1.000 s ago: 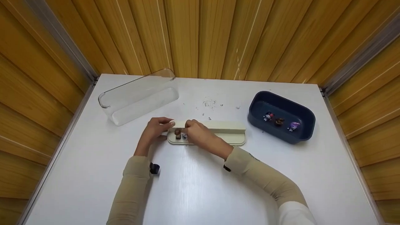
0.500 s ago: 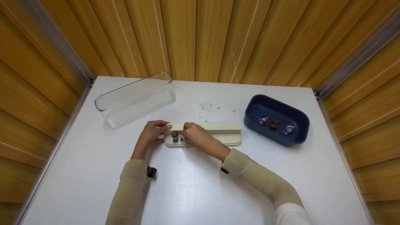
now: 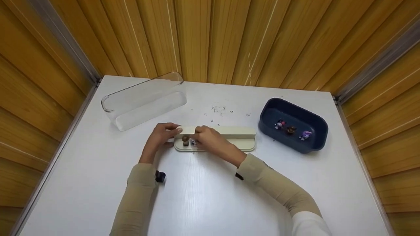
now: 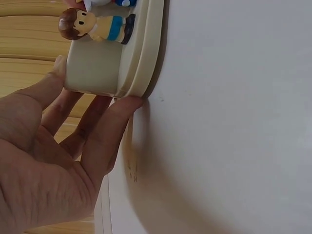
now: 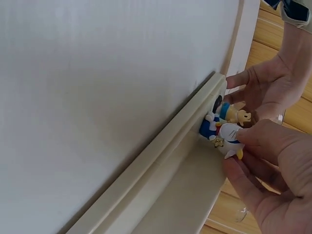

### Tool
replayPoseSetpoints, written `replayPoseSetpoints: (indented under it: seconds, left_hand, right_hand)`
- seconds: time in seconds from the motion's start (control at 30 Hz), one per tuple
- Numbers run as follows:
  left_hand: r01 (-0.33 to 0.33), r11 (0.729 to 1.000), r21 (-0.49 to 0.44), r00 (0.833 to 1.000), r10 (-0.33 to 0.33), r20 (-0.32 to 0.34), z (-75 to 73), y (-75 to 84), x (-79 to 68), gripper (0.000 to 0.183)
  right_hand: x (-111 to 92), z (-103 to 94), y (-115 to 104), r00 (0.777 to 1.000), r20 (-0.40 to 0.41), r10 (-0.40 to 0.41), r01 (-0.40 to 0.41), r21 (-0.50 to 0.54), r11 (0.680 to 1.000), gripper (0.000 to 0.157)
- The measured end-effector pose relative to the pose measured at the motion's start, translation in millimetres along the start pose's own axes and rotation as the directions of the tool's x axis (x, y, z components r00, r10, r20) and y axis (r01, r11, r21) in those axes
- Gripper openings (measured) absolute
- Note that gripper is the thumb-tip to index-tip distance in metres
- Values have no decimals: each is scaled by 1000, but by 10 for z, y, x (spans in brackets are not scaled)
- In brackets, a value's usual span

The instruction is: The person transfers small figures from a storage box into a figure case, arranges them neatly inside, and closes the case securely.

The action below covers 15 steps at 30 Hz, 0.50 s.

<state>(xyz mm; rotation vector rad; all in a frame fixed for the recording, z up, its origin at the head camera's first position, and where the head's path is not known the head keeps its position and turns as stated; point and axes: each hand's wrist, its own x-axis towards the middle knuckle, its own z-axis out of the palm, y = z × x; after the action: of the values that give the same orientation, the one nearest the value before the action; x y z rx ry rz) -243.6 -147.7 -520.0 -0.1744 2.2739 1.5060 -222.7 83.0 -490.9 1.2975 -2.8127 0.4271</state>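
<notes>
A long cream stand (image 3: 241, 143) with a raised back ledge lies on the white table. My left hand (image 3: 161, 134) holds its left end, with thumb and fingertips spanning the end in the left wrist view. Near that end stands an upright figurine with brown hair and blue shorts (image 4: 100, 27). Right beside it is a white-and-blue figurine (image 5: 229, 134) with a yellow star on it. Thumb and fingers of my right hand (image 3: 211, 140) pinch this second figurine by its head, its feet close at the stand's floor. From above, the right hand hides most of it.
A navy blue tub (image 3: 318, 132) to the right contains a few small figurines, one of them a purple-haired figurine (image 3: 305, 135). At the back left is a clear rectangular bin (image 3: 144, 108). Dark specks mark the table behind the stand. Wood-look panels (image 3: 226, 39) enclose the table.
The head view shifts slightly. Both hands stay at the stand, and the right hand keeps its pinch on the white-and-blue figurine beside the brown-haired one.
</notes>
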Motion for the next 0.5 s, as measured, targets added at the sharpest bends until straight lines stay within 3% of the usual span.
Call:
replayPoseSetpoints:
  seconds: [0.2,0.5]
  left_hand:
    - [2,1000,5,1000,-2,18,-27,16,21,41]
    - [-5,1000,22,1000,5,1,1,10,17,38]
  right_hand:
    - [-95,-98,56,1000,-17,4,-4,34,999,36]
    - [-462,-560,397,996,-9,91,-91,-17,996,46]
